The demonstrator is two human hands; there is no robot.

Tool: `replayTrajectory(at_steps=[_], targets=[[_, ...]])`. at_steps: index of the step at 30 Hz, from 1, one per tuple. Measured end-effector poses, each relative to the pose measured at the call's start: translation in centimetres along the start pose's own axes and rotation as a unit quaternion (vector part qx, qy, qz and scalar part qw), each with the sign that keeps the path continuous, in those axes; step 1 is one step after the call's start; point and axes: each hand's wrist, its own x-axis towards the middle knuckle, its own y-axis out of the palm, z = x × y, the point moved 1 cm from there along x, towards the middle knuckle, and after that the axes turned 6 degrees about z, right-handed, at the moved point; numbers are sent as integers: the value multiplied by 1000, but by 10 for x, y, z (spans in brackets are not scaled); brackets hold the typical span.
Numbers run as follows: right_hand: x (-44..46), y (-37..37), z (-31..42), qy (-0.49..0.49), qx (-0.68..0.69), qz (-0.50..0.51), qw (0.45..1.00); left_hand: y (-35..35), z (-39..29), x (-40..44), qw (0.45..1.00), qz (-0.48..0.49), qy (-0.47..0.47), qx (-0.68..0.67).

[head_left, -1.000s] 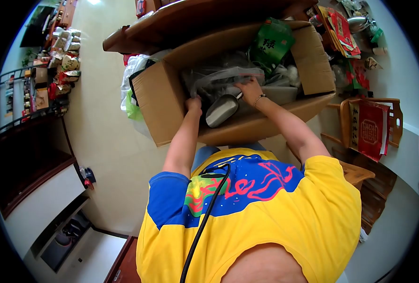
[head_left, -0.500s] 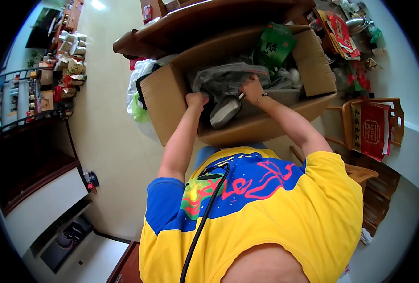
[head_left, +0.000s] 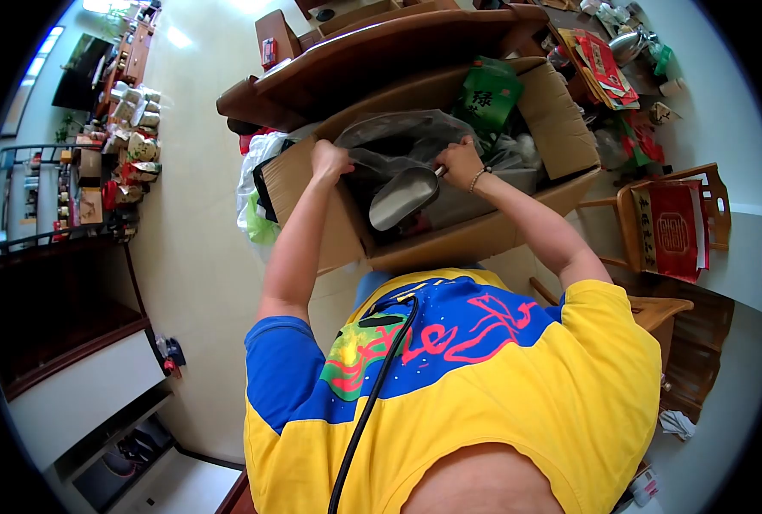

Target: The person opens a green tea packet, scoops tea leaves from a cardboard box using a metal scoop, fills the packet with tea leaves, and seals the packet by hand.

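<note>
My left hand [head_left: 331, 160] is closed on the left edge of a clear plastic bag [head_left: 407, 130]. The bag's mouth is spread between my two hands over a cardboard box [head_left: 557, 120]. In my right hand [head_left: 460, 163] is the handle of a metal scoop [head_left: 405, 199], its shiny bowl pointing down and left over the box. The right fingers also appear to pinch the bag's right edge. A green package with Chinese characters [head_left: 487, 94] stands at the back of the box. What lies deep in the box is mostly hidden.
A curved dark wooden table edge [head_left: 381, 53] runs just behind the box. White and green bags [head_left: 259, 201] lie at its left. To the right is a wooden chair [head_left: 634, 223] with a red bag [head_left: 674, 230] on it. Red packets [head_left: 604, 68] are piled at the upper right.
My left hand has moved up and left, pulling the bag's mouth wider and tauter. The scoop has shifted slightly left, and its bowl shows more plainly. My right hand stays nearly in place.
</note>
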Motion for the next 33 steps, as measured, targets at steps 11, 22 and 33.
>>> replayTrajectory(at_steps=[11,22,33], targets=[[-29,0,54,63,115,84,988,-26,-19,-17,995,-33,92,21],[-44,-39,11,146,301,132,933,3,-15,-81,764,-293,396,417],[-18,-78,-21,228,105,230,940,34,19,-85,683,106,456,560]])
